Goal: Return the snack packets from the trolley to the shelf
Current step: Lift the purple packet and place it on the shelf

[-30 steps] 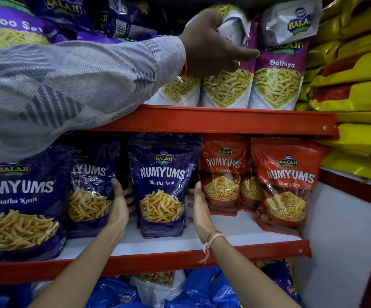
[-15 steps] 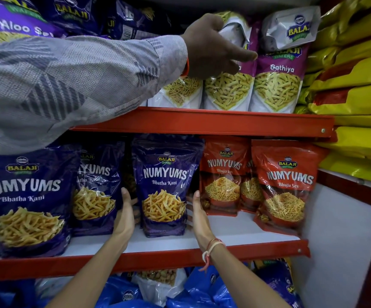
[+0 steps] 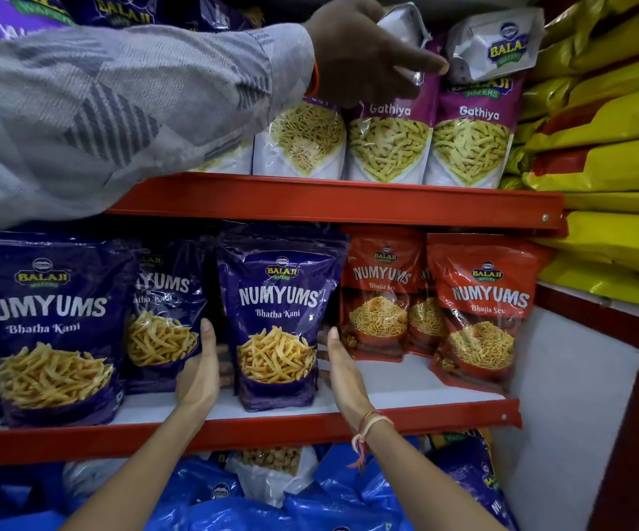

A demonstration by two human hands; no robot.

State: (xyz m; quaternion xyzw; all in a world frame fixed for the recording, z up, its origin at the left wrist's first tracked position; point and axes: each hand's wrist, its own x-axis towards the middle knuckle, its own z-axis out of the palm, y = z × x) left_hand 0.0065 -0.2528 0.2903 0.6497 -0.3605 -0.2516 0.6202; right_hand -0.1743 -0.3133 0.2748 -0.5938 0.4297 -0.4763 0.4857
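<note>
A purple Numyums Bhatha Kani packet [image 3: 277,320] stands upright on the white middle shelf [image 3: 387,392]. My left hand [image 3: 199,371] is at its left side and my right hand [image 3: 343,373] at its right side. Both palms face the packet and the fingers curl behind it, holding it between them. Two more purple Bhatha Kani packets [image 3: 52,331] [image 3: 165,320] stand to the left, and red Numyums Bhujia Sev packets [image 3: 482,308] to the right. No trolley is visible.
Another person's grey patterned sleeve [image 3: 99,116] crosses the top, with that hand [image 3: 364,59] on a white packet above the Gathiya packets [image 3: 471,139]. Yellow sacks [image 3: 609,139] are stacked at right. Blue packets [image 3: 210,496] fill the shelf below the red shelf lip [image 3: 233,435].
The other person's hand has moved up and right onto a white packet on the top shelf. My hands have stayed beside the middle purple packet, sliding slightly up its sides.
</note>
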